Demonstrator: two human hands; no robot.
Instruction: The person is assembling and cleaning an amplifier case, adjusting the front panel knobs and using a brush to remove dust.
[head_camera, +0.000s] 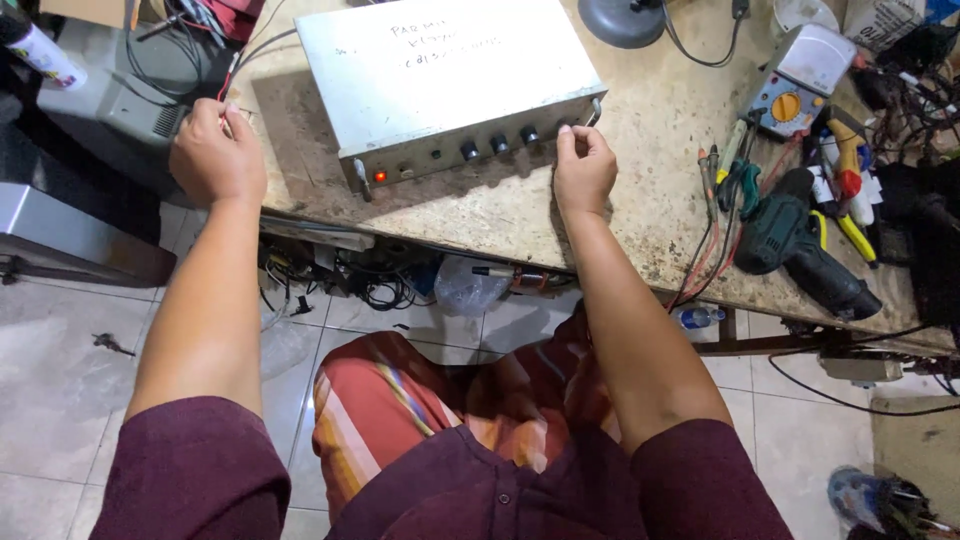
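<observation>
A grey metal box (440, 70) with a row of black knobs and a lit red lamp on its front panel lies on the worn workbench (640, 200). My right hand (583, 165) has its fingertips pinched on the rightmost knob of that panel. At the bench's left edge, my left hand (215, 150) is closed around thin red and black wires (232, 75) that run up behind the box.
A green cordless drill (805, 245), screwdrivers (722, 165), pliers and a multimeter (800, 85) crowd the bench's right side. A grey appliance (110, 110) stands on the left. Tangled cables and a plastic bag lie under the bench on the tiled floor.
</observation>
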